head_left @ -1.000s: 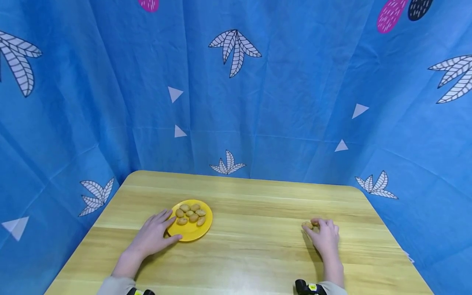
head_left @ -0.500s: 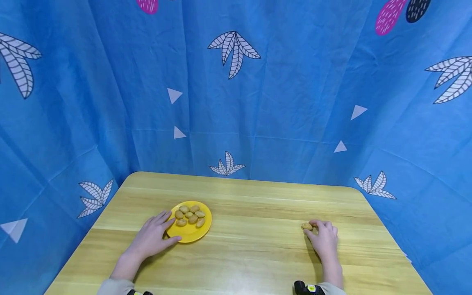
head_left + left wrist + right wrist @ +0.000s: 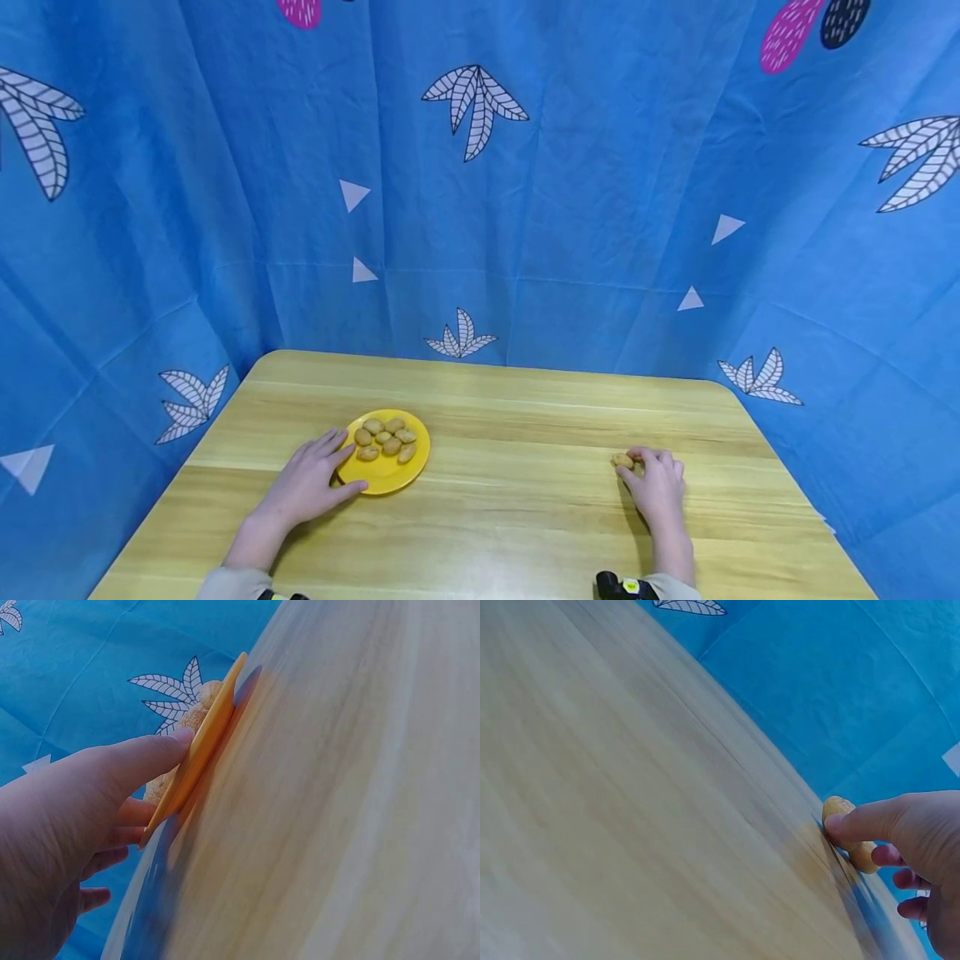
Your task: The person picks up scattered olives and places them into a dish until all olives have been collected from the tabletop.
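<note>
In the head view my left hand [image 3: 302, 486] rests at the left side of a small yellow plate [image 3: 385, 479]. Its fingers lie fairly straight and spread, and the thumb touches the rim. Several tan, oval, nut-like pieces [image 3: 392, 446] sit on the plate. Over on the right side of the table, my right hand [image 3: 656, 487] has thumb and index finger round a tan oval piece, mostly hidden by the hand. A second such piece [image 3: 622, 460] lies just left of the fingertips. The right wrist view shows both, one behind the thumb and one [image 3: 865, 857] nearer the other fingers.
The light wooden table [image 3: 495, 517] has rounded far corners. A blue curtain [image 3: 600, 208] with leaf and triangle prints hangs behind it and along both sides. Bare tabletop lies between the plate and my right hand.
My right thumb and index finger have come closer together round one oval piece. The left hand and the plate stay in place; the head view has shifted slightly.
</note>
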Demonstrator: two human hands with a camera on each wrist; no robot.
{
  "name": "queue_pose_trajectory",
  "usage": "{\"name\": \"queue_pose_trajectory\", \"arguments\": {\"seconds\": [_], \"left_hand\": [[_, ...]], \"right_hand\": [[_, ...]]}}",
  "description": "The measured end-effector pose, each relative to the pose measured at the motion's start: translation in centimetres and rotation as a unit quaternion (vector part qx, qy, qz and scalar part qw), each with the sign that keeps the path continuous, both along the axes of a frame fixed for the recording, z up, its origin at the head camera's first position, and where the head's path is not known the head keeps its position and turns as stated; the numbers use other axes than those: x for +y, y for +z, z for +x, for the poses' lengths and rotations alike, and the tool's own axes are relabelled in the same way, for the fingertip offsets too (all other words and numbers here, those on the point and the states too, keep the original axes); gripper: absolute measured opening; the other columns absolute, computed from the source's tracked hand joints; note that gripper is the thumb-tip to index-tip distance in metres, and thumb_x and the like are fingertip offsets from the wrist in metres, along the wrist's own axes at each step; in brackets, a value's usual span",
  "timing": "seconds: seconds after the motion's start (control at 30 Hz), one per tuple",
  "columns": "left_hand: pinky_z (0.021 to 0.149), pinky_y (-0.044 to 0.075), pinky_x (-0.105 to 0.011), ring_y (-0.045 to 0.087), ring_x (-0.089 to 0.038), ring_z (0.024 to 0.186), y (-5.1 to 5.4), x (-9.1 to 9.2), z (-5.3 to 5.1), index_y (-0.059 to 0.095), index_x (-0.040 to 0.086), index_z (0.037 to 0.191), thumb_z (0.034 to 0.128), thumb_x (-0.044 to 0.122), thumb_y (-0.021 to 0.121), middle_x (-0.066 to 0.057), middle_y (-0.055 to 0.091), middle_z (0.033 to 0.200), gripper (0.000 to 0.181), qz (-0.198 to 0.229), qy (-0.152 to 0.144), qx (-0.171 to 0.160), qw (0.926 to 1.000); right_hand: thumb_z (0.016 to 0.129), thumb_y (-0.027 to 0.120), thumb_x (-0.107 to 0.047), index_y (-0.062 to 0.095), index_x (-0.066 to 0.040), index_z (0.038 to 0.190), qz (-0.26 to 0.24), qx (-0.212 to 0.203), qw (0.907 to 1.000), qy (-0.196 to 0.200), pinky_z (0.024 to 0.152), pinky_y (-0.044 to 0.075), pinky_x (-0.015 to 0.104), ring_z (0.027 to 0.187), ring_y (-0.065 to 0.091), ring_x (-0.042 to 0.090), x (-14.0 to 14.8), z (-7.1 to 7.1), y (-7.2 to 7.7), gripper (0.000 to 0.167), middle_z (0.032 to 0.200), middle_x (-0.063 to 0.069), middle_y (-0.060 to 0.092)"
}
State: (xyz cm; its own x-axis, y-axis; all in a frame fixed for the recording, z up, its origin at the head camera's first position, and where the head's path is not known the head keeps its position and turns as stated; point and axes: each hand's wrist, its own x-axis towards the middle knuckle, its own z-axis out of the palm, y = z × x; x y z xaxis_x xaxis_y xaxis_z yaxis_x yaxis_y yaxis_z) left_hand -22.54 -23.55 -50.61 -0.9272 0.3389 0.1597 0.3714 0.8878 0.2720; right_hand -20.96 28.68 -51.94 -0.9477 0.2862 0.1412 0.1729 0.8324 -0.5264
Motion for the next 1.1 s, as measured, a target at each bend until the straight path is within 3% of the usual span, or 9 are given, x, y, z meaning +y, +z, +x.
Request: {"name": "queue_pose_trajectory", "arguments": {"seconds": [0.33, 0.57, 0.87, 1.1], "left_hand": [[0.11, 0.033, -0.064, 0.04, -0.043, 0.138, -0.8, -0.2, 0.2, 0.061, 0.0, 0.13, 0.0841, 0.058, 0.066, -0.023, 0.047, 0.147, 0.074, 0.003, 0.001, -0.004, 1.0], [0.111, 0.033, -0.063, 0.04, -0.042, 0.139, -0.6, -0.2, 0.2, 0.061, 0.002, 0.131, 0.0843, 0.058, 0.066, -0.022, 0.047, 0.147, 0.073, 0.008, 0.002, 0.001, 1.0], [0.111, 0.033, -0.063, 0.041, -0.041, 0.138, -0.3, -0.2, 0.0, 0.06, 0.002, 0.131, 0.0845, 0.057, 0.066, -0.021, 0.047, 0.147, 0.073, 0.004, 0.003, 0.0, 1.0], [0.111, 0.033, -0.063, 0.041, -0.042, 0.138, 0.1, -0.1, 0.1, 0.06, 0.001, 0.131, 0.0847, 0.058, 0.065, -0.022, 0.047, 0.147, 0.073, 0.005, 0.002, 0.003, 1.0]], "right_hand": [[0.089, 0.069, -0.025, 0.063, -0.004, 0.115, 0.003, 0.007, 0.9999, 0.012, 0.088, 0.035, 0.053, 0.11, 0.04, 0.041, -1.0, 0.0, 0.3, 0.034, 0.124, 0.028, 0.052], [0.086, 0.072, -0.021, 0.066, -0.005, 0.112, 0.004, 0.064, 0.9977, 0.022, 0.089, 0.033, 0.049, 0.105, 0.042, 0.037, -2.2, -0.5, 1.6, 0.031, 0.117, 0.023, 0.056], [0.086, 0.073, -0.019, 0.066, -0.005, 0.112, 0.0, 0.083, 0.9953, 0.05, 0.092, 0.033, 0.049, 0.109, 0.04, 0.037, -4.7, -0.6, 4.0, 0.03, 0.117, 0.02, 0.054], [0.081, 0.078, -0.016, 0.068, -0.008, 0.104, 0.015, 0.135, 0.9867, 0.09, 0.087, 0.036, 0.05, 0.106, 0.044, 0.037, -7.4, -1.1, 4.4, 0.027, 0.11, 0.017, 0.056]]}}
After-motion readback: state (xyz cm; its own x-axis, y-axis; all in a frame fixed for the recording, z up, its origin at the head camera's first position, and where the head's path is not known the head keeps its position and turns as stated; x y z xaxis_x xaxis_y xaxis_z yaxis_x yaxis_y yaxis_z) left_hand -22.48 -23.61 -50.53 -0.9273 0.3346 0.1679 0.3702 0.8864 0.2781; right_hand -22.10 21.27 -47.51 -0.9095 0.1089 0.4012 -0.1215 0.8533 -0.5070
